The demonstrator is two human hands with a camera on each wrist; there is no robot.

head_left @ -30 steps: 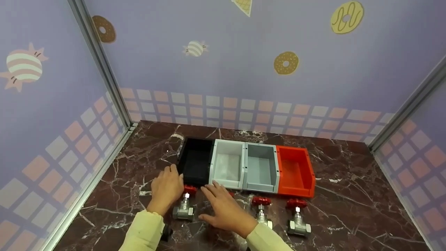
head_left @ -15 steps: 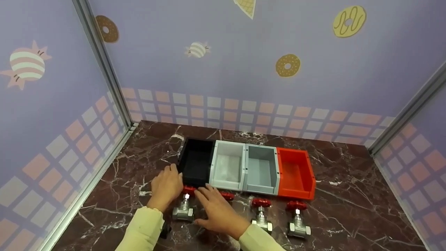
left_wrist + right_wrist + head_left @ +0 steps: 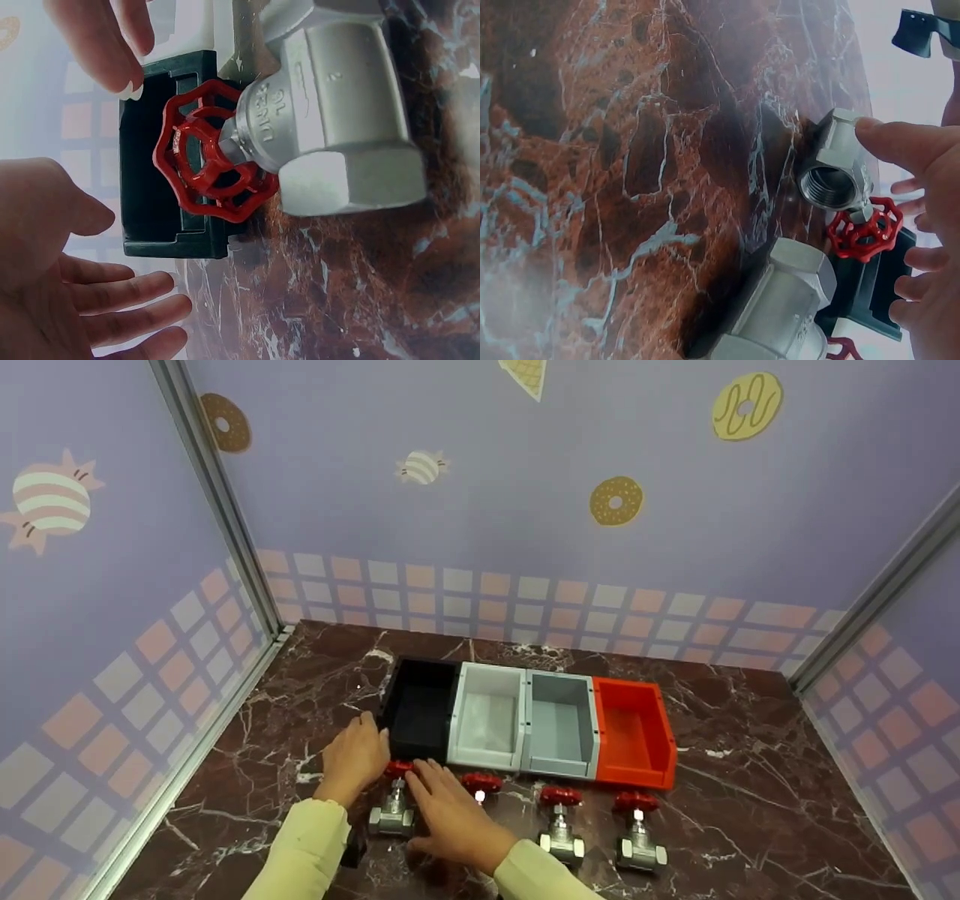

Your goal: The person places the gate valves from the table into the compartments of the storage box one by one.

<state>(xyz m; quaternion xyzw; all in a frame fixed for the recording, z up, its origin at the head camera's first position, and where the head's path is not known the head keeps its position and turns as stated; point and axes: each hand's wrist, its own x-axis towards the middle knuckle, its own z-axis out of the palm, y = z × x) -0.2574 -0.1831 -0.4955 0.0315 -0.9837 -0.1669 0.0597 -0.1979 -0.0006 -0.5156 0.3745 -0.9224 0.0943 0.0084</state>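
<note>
Four-armed clutter aside, the leftmost metal gate valve (image 3: 391,819) stands on the marble-patterned table with its red handwheel (image 3: 214,154) against the front of the black bin (image 3: 420,709). My left hand (image 3: 354,757) is at that bin's left front corner; in the left wrist view its fingers (image 3: 135,296) are extended and apart from the handwheel. From the right, my right hand (image 3: 454,817) reaches over with fingertips close to the same handwheel. Its thumb (image 3: 900,142) overlaps the valve's body in the right wrist view, fingers loosely extended. A second valve's handwheel (image 3: 482,782) shows behind this hand, its body hidden.
Right of the black bin sit a white bin (image 3: 486,720), a grey bin (image 3: 561,727) and an orange bin (image 3: 634,727), side by side. Two more valves, one (image 3: 560,840) before the grey bin and another (image 3: 640,844) before the orange, stand in the row. Patterned walls enclose the table.
My right hand has moved left toward the leftmost valve, uncovering the second valve's red handwheel and more of the third valve. My left hand has stayed almost in place.
</note>
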